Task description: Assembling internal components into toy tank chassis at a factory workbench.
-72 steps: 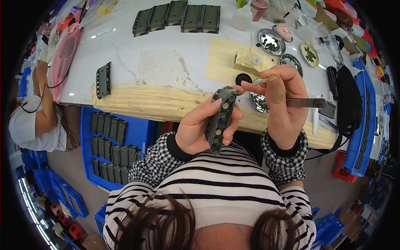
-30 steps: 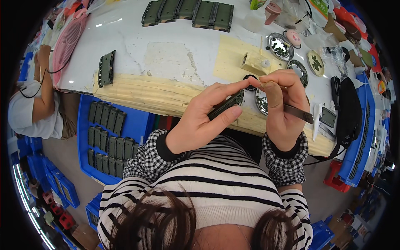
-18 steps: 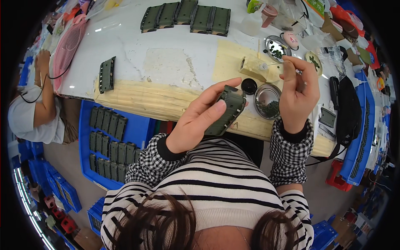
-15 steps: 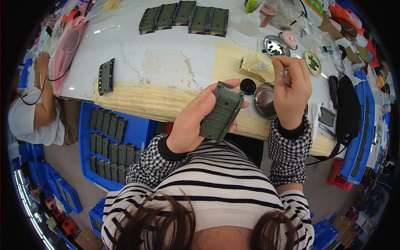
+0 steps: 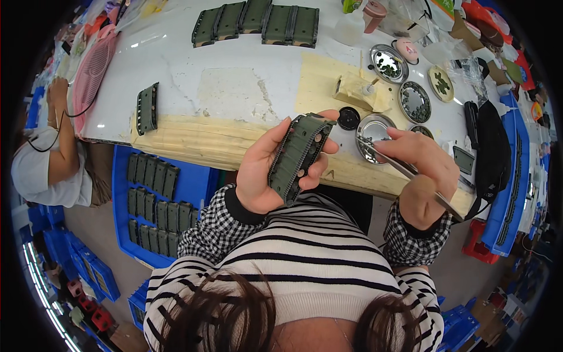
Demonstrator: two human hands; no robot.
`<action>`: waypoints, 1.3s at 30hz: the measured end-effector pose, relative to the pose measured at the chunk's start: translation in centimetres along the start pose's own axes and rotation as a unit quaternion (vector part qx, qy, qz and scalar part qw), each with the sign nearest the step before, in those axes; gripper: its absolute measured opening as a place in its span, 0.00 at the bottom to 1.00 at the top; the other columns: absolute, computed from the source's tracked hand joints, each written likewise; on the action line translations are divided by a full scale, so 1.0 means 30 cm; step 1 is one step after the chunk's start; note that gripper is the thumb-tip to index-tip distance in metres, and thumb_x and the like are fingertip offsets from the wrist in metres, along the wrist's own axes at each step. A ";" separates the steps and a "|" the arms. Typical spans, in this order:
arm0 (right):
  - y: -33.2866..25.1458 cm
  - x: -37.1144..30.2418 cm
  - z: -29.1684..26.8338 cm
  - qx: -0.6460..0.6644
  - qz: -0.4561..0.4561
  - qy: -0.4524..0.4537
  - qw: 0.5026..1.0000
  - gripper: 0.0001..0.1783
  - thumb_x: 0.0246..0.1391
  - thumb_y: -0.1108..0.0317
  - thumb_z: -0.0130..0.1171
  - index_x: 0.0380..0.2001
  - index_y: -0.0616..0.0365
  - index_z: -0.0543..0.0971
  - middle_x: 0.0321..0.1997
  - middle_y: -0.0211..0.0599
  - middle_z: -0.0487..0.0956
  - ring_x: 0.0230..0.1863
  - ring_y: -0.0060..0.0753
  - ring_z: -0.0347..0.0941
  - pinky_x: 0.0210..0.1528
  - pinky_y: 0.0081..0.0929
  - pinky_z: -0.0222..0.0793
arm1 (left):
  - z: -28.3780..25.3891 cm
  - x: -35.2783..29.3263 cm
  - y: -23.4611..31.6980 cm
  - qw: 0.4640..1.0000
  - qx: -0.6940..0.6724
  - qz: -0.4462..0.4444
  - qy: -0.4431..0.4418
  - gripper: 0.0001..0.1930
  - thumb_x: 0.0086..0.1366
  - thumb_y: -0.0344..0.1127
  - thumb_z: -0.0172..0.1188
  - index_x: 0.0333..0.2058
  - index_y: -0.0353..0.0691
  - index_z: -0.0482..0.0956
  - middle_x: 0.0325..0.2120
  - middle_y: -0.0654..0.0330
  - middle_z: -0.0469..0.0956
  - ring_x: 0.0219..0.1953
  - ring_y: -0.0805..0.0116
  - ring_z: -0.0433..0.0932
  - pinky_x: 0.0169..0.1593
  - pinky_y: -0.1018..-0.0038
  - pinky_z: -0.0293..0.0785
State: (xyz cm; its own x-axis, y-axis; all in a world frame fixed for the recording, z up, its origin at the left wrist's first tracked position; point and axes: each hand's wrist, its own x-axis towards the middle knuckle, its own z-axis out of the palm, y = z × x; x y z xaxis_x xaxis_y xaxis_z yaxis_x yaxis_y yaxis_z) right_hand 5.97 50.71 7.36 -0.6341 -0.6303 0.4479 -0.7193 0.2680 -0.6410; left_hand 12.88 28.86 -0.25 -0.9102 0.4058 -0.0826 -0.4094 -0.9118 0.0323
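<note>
Workshop bench, white surface [image 5: 176,70] with a tan padded near edge [image 5: 199,139], all places below relative to the yellow block [image 5: 352,91]. Block sits on a yellow sheet [image 5: 314,76] and has a white nozzle [image 5: 368,90] on it.

Left hand [image 5: 258,170]: gripping, fingers wrapped round the green part [image 5: 293,155], which is tilted, toothed edges and copper-coloured dots showing. Part is held to the near left of the block, over the padded edge.

Right hand [image 5: 428,164]: gripping metal tweezers [image 5: 404,168], to the near right of the block. Tips are over the near dish [image 5: 375,121], just on the near side of the block; can't tell if they touch the small pieces in it.

Round black cap [image 5: 349,118] just on the near side of the block too. Second metal dish [image 5: 413,86] to its right, third [image 5: 378,53] on its far side, cream dish [image 5: 433,73] further right, all with dark green bits.

Row of similar green parts [image 5: 255,23] far left of the block, one single part [image 5: 147,108] well left. Blue bin [image 5: 199,176] with more parts below the edge, near left of it. Co-worker [image 5: 50,170] in white at far left
</note>
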 end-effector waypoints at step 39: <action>0.009 0.056 0.038 -0.021 -0.117 -0.051 0.992 0.15 0.37 0.72 0.70 0.33 0.62 0.82 0.32 0.39 0.81 0.37 0.40 0.80 0.48 0.36 0.77 | -0.026 -0.007 -0.004 0.995 -0.079 -0.055 -0.027 0.30 0.74 0.49 0.35 0.66 0.36 0.48 0.41 0.47 0.75 0.30 0.65 0.71 0.25 0.76 0.70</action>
State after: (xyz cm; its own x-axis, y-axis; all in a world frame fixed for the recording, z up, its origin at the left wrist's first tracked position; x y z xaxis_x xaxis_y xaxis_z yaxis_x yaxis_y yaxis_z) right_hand 5.04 48.88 7.23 -0.4184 -0.7491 0.5136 -0.8555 0.1351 -0.4999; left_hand 13.16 28.83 -1.03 -0.8639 0.5032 -0.0237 -0.4962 -0.8581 -0.1323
